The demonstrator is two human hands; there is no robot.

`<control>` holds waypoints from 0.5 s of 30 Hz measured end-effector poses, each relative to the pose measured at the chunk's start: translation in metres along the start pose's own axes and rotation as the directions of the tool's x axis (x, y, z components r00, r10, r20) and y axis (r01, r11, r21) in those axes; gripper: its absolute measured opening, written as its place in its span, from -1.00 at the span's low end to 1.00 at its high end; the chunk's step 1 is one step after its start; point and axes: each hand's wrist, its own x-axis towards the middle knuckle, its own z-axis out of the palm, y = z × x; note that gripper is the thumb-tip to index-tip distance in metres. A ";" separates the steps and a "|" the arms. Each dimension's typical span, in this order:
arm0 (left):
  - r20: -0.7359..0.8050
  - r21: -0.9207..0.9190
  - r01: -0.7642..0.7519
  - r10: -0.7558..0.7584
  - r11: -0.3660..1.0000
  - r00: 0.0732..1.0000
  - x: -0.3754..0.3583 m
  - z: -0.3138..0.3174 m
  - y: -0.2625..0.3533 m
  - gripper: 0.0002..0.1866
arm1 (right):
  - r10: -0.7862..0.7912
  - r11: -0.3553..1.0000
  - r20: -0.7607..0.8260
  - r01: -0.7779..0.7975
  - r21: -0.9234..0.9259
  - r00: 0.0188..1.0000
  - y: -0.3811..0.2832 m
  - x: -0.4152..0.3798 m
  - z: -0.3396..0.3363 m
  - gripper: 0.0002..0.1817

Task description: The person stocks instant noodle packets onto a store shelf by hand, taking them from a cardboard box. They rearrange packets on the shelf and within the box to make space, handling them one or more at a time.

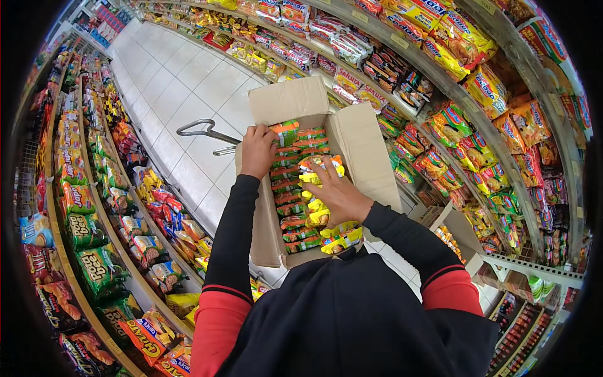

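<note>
An open cardboard box [365,147] stands in front of me, packed with rows of orange-and-green noodle packets [287,186]. My left hand [259,152] lies at the box's far left edge, its fingers curled over the rim beside a green-and-orange packet [286,130]. Yellow packets [318,215] form a row on the right side of the box. Over them, my right hand [340,193] is bent around several, with its fingers somewhat spread; the palm hides part of its hold. One yellow packet [342,241] lies at the near right corner.
Snack shelves [94,232] line the left, and shelves of noodle packets [468,135] curve along the right. A metal handle [210,131] sticks out beyond the box's left side. Another open carton [449,229] stands at the right, above the tiled floor [182,81].
</note>
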 end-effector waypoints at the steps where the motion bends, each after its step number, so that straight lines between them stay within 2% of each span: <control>1: 0.001 0.001 -0.001 0.001 1.000 1.000 0.000 0.000 0.000 -0.80 | 0.000 0.999 0.009 0.000 0.032 1.000 -0.005 0.002 -0.002 0.07; 5: 0.015 0.006 0.004 -0.004 1.000 1.000 0.000 -0.001 0.000 -0.79 | -0.059 0.998 0.043 0.060 -0.014 0.997 -0.032 0.010 0.001 0.02; 10: 0.019 0.006 0.002 -0.002 1.000 1.000 -0.001 0.000 -0.001 -0.79 | -0.186 0.974 -0.113 0.168 -0.153 0.976 -0.065 0.007 0.033 -0.26; 13: 0.056 0.041 0.011 -0.013 0.999 0.998 -0.001 -0.001 0.000 -0.77 | -0.142 0.986 -0.117 0.130 -0.103 0.983 -0.068 0.011 0.039 -0.25; 14: 0.061 0.046 0.008 -0.011 0.999 0.998 -0.001 -0.001 0.001 -0.76 | -0.101 0.994 -0.085 0.097 -0.052 0.991 -0.067 0.012 0.038 -0.17; 15: 0.066 0.050 0.007 -0.010 0.999 0.998 -0.001 0.000 0.001 -0.74 | -0.105 0.993 -0.082 0.101 -0.052 0.991 -0.064 0.013 0.038 -0.17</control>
